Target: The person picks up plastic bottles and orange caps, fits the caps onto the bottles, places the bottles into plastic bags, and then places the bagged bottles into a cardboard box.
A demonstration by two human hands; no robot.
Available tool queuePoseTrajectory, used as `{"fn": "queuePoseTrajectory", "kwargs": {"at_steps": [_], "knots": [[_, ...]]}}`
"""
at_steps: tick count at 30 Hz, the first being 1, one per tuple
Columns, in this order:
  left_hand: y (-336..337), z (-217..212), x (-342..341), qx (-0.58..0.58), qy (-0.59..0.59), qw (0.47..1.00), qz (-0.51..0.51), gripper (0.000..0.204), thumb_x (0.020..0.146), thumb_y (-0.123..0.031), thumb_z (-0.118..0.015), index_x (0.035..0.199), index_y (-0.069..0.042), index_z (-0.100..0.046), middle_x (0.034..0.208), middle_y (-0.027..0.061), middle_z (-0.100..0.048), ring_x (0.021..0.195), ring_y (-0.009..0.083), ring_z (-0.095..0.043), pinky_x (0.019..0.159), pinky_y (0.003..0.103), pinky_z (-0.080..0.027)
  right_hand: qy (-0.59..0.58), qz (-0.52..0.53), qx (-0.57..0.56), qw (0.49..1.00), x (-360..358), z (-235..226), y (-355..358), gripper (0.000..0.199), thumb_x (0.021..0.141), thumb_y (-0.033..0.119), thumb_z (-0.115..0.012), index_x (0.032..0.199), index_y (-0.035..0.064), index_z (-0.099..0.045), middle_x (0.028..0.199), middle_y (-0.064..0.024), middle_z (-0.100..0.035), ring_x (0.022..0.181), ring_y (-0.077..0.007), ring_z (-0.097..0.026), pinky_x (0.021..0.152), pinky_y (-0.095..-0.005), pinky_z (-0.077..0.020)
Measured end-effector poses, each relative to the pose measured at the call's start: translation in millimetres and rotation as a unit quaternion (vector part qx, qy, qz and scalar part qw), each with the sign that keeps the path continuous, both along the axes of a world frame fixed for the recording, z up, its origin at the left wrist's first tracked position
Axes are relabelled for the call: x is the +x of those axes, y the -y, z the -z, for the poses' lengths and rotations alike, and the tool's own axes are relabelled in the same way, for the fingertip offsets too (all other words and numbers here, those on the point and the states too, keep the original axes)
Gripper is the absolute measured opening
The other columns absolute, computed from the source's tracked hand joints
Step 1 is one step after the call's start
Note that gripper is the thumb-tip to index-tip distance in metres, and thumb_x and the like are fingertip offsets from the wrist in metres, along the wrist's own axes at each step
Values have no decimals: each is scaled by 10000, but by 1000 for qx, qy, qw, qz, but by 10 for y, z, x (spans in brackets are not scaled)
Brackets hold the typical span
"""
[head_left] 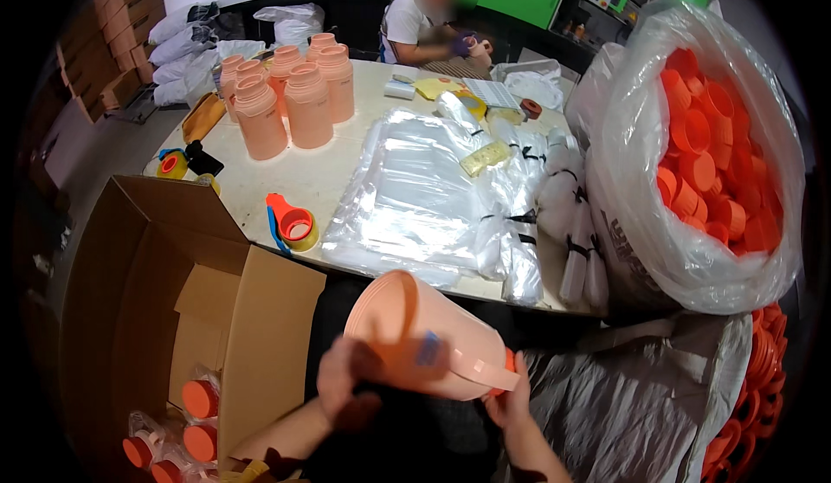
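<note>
Because it's tilted over our lap, just off the near table edge, the peach container shows its wide end up-left and its handle end low right. Our right hand is curled round that handle end, pinching it by the orange piece; our left hand is motion-blurred beside the wide end, so we can't tell if it presses or just hovers. Labels: we see a blue patch on the container's side, too blurred to read; small dark marks on the standing peach bottles, too tiny; dark print low on the clear sack, bent by folds. Around: we have a cardboard box at left, capped bottles inside, its flap cutting across the table corner. Clear bags take up the middle of the table, tape dispenser left of them. At right the sack, full of orange caps, hides the table's end; grey sheeting lies below. Across the table we get a seated co-worker.
</note>
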State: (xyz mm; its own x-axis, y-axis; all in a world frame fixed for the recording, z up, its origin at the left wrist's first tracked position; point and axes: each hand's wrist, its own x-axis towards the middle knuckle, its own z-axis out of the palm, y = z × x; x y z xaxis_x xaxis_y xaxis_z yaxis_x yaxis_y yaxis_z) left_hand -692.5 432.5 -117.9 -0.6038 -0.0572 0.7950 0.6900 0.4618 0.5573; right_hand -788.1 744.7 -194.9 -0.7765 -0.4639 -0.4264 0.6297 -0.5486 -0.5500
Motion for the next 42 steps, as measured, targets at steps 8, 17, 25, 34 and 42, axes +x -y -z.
{"fn": "queuePoseTrajectory", "kwargs": {"at_steps": [8, 17, 25, 34, 42], "knots": [[-46, -207, -532, 316, 122, 940, -32, 155, 824, -13, -691, 923, -26, -572, 890, 55, -507, 857, 160, -505, 815, 291, -414, -66, 11, 126, 990, 642, 195, 472, 558, 1086, 489, -407, 1418, 43, -461, 1401, -125, -551, 1300, -247, -536, 1116, -413, -430], [-720, 270, -841, 124, 167, 926, 315, 423, 760, -325, -911, 844, -97, -565, 933, 63, -579, 979, 303, -580, 925, 419, -479, -272, -172, 156, 934, -239, -579, 255, 664, 977, 278, -652, 1522, 24, -371, 1451, -141, -511, 1335, -226, -503, 1107, -359, -420], [-533, 154, -25, -156, 348, 911, 156, 803, 802, -342, -841, 1469, -124, -451, 1483, 142, -502, 1158, 366, -638, 937, 438, -545, -266, -135, 307, 904, -137, -188, -85, 551, 891, 61, -775, 1381, 4, -529, 1311, -116, -594, 1212, -171, -555, 1021, -302, -468], [-423, 585, -226, -86, 447, 882, 124, 495, 901, -271, -732, 1322, -94, -539, 1419, 105, -595, 1105, 312, -691, 830, 384, -600, -472, 109, 706, 517, -632, -1499, -1358, 506, 902, 147, -682, 1373, 20, -548, 1321, -155, -587, 1213, -276, -586, 1063, -421, -453], [-380, 537, -309, 24, 497, 854, 152, 439, 925, -94, -683, 1347, -44, -573, 1375, 173, -631, 1234, 362, -632, 1010, 405, -542, -88, 318, 882, 336, -651, -2702, -4892, 561, 1086, 418, -458, 1398, -45, -522, 1400, -188, -596, 1260, -313, -587, 1093, -397, -403]]}}
